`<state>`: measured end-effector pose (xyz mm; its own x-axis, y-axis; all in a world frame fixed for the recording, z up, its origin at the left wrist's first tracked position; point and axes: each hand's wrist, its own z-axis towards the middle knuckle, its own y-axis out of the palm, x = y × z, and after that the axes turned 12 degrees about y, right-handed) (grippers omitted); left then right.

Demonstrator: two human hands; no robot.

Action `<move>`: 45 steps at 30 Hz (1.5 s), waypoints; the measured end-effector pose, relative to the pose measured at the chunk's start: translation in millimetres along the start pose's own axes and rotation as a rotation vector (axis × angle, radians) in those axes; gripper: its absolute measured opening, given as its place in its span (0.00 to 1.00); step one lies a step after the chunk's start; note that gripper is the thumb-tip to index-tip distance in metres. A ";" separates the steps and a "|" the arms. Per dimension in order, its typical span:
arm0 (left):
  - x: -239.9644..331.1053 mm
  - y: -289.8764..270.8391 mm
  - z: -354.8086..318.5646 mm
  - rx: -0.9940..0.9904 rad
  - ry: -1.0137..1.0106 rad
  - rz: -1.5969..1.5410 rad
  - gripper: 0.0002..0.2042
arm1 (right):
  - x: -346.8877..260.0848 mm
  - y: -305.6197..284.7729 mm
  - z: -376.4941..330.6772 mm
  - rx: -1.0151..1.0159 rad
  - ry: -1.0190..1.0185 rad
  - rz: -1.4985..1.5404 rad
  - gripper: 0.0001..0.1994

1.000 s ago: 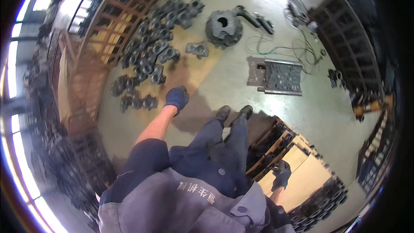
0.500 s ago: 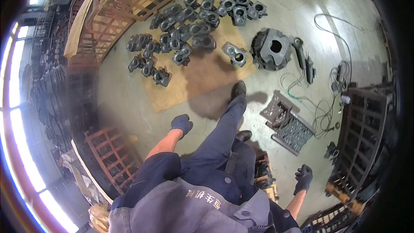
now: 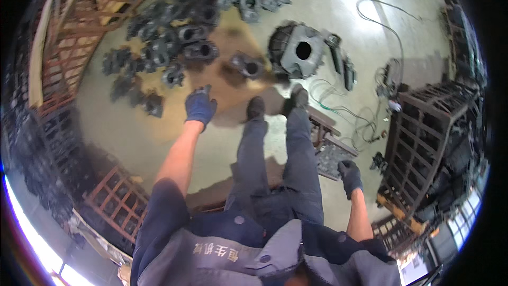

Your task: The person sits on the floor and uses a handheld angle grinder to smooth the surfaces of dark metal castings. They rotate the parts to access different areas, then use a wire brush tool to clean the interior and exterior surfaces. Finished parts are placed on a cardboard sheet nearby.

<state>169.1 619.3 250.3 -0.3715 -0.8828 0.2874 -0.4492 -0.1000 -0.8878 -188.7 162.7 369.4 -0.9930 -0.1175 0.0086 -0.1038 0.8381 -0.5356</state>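
so left hand (image 3: 200,105), gloved and spread, reaches toward the dark cast housing (image 3: 247,65) on the floor (image 3: 159,127); probably heavy, rigid, rough, so grip its rim. right hand (image 3: 350,176) hangs loosely curled, empty.

My left hand (image 3: 200,106) and my right hand (image 3: 350,175) are both in dark blue gloves, my forearms bare below the dark navy sleeves of a jacket with a pale grey collar panel, and my trousers (image 3: 275,169) are a faded slate blue over black shoes (image 3: 256,108). The castings (image 3: 174,42) scattered ahead are dark charcoal grey, lying on a tan brown board (image 3: 233,82) over the pale greenish-grey floor (image 3: 132,137), and the big housing (image 3: 300,50) is lighter grey with a black hole. The wooden racks (image 3: 74,37) are reddish brown, the metal crate (image 3: 423,137) rusty dark brown, and thin green and black cables (image 3: 344,111) run beside it.
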 end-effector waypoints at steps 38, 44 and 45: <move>15.2 287.7 229.4 -0.052 0.247 -0.094 0.13 | 65.7 182.1 435.1 -0.411 -0.234 -0.382 0.18; 100.4 207.5 179.2 0.201 -0.007 -0.326 0.15 | 10.0 177.9 474.2 -0.413 -0.333 -0.043 0.16; 112.2 192.7 178.9 0.221 -0.030 -0.340 0.15 | 2.5 177.4 478.7 -0.405 -0.356 0.015 0.16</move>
<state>186.2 418.9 47.2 -0.2070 -0.7951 0.5700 -0.3554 -0.4817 -0.8010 -182.9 56.0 -129.9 -0.9216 -0.2182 -0.3210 -0.1725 0.9711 -0.1646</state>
